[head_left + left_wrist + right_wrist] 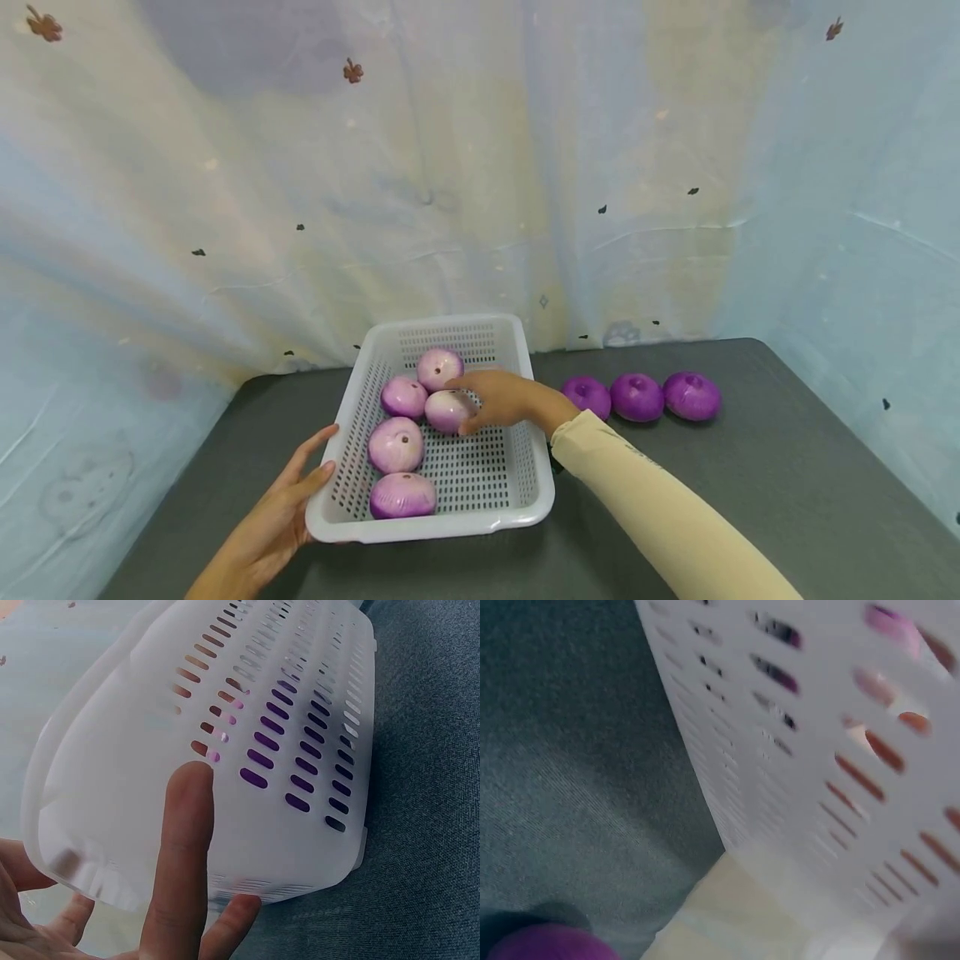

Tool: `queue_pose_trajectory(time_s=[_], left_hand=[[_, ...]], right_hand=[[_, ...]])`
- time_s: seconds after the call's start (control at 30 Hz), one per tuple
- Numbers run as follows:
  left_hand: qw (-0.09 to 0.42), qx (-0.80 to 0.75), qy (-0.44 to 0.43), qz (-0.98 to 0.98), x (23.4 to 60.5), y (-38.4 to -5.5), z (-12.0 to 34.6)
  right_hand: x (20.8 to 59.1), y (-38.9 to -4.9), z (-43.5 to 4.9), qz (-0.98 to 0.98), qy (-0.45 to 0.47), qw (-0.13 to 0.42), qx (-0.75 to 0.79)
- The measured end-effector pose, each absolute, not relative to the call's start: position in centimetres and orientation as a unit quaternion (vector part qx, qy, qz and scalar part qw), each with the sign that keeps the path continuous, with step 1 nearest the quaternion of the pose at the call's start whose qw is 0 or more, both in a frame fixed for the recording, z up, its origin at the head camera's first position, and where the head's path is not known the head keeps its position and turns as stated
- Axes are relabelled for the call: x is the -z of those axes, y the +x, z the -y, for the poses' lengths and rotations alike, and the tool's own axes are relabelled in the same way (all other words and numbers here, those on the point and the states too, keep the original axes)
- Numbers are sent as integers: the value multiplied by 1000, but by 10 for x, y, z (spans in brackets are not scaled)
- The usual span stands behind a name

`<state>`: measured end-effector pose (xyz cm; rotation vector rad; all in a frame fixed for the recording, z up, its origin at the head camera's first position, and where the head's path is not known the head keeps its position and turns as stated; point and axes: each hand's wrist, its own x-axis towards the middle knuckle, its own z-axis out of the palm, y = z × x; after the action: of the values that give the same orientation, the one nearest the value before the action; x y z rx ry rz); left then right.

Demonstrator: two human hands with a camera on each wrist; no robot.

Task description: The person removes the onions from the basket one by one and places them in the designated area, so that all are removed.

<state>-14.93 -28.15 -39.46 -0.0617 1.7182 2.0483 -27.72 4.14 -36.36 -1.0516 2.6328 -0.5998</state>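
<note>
A white slotted plastic basket (431,532) stands on the dark table, holding several pale purple-and-white onions. My right hand (498,397) reaches over its right side and grips one onion (445,413), thumb on the near side and fingers on the far side. Two onions, one behind (439,367) and one to the left (403,397), sit close against it; others (395,445) line the left wall. My left hand (270,521) touches the basket's left side with extended fingers. In the left wrist view a straight finger (184,847) lies along the slotted wall (112,787).
Three deeper purple onions (637,397) sit in a row on the table, right of the basket. The dark table (780,467) extends farther right. A patterned pale curtain (465,208) hangs behind and at both sides.
</note>
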Motion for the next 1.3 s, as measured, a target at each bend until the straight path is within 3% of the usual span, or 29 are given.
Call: queue_pose_trajectory(time_s=[0.6, 0.9, 1.3], left_hand=[[235, -752, -6, -616, 393, -147, 283], [237, -752, -5, -615, 393, -147, 284], [229, -752, -14, -618, 394, -149, 282]], right_hand=[[365, -267, -37, -917, -359, 106, 137], [368, -266, -39, -882, -427, 149, 132], [369, -262, -39, -893, -417, 141, 96]])
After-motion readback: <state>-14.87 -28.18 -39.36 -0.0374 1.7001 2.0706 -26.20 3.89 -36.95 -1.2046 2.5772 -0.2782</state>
